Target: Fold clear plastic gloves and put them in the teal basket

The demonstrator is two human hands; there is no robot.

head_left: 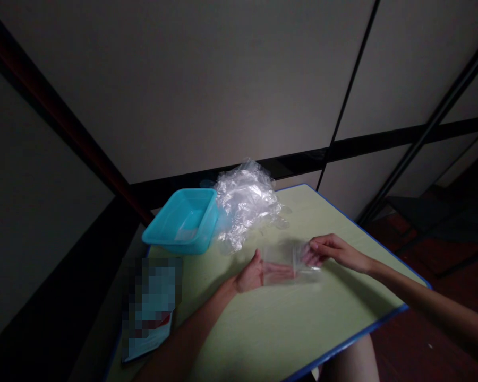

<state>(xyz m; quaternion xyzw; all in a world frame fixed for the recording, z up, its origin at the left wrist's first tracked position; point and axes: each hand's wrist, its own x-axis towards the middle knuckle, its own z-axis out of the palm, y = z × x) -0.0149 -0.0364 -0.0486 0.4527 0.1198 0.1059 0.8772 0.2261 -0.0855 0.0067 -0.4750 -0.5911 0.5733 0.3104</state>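
A small clear plastic bag (278, 252) is stretched between my two hands, low over the table. My left hand (250, 274) has its thumb raised and its fingers straight out. Those fingers show through the plastic; whether they lie inside or behind it I cannot tell. At the bag's right end, my right hand (321, 250) pinches the plastic between bent fingers, slightly blurred. Just beyond the hands lies a heap of crumpled, thin clear plastic (247, 196), with rounded finger-like lobes at its edge, like disposable gloves.
A turquoise plastic basin (209, 225) stands left of the heap, with a pale flat piece inside. The pale green table (242, 334) has a blue edge. A blurred-out flat item (153, 302) lies at its left side. Light cabinet panels (223, 95) rise behind the table.
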